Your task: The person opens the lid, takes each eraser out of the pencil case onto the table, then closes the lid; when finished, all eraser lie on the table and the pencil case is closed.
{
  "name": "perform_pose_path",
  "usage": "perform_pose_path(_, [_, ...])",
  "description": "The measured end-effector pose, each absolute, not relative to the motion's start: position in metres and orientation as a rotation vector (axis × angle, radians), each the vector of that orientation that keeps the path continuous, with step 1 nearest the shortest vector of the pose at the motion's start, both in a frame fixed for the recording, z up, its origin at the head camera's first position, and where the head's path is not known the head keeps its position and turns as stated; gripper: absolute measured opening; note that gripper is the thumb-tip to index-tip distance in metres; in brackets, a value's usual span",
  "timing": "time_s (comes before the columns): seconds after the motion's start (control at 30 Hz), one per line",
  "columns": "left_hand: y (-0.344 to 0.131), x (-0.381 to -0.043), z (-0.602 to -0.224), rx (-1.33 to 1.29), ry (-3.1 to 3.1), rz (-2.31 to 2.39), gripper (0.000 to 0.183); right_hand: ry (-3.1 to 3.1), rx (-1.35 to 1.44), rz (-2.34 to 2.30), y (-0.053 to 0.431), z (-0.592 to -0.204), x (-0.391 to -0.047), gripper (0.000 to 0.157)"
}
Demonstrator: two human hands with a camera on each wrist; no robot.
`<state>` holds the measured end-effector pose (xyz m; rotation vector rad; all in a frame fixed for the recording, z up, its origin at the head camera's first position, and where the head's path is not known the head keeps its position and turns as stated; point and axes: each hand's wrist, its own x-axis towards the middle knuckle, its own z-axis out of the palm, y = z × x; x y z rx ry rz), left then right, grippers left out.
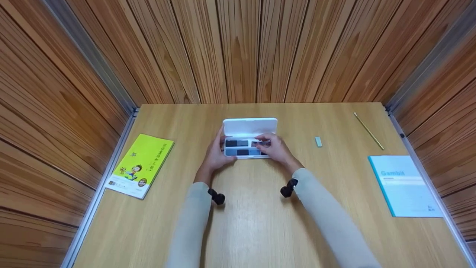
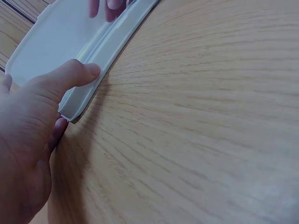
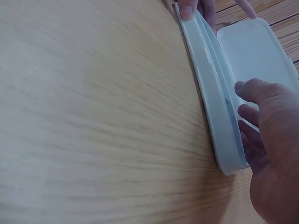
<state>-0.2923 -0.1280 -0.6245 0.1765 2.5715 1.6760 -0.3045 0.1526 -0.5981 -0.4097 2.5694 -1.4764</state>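
Observation:
A white hinged case (image 1: 250,157) stands on the table with its lid (image 1: 250,127) raised at the back. Dark and grey rectangular patches show in its two long compartments. My left hand (image 1: 217,152) grips the case's left end; in the left wrist view the thumb (image 2: 81,73) presses on the front rim, with other fingers round the end. Over the right part of the case is my right hand (image 1: 277,149), its fingers bent into the compartments. In the right wrist view the thumb (image 3: 254,89) is above the case; whether the fingertips pinch anything is hidden.
A small pale eraser (image 1: 318,142) lies right of the case, with a gold-coloured pencil (image 1: 368,130) farther right. A light blue notebook (image 1: 405,191) lies at the right edge, a yellow-green book (image 1: 143,163) at the left. Wood-panelled walls (image 1: 241,52) surround the table.

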Motion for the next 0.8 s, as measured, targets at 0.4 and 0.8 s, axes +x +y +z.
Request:
perform_pose_path(0.4, [-0.1283,-0.2915,-0.6227,0.172,2.556,1.696,0.136,2.497,-0.353,-1.483,0.1448,-0.5981,-0.3046,0.04])
perform_pose_path(0.8, [-0.1281,-0.2938,-0.6232,0.198,2.581,1.66,0.137,2.503,-0.397,-1.493,0.1432,-0.5993,-0.3052,0.038])
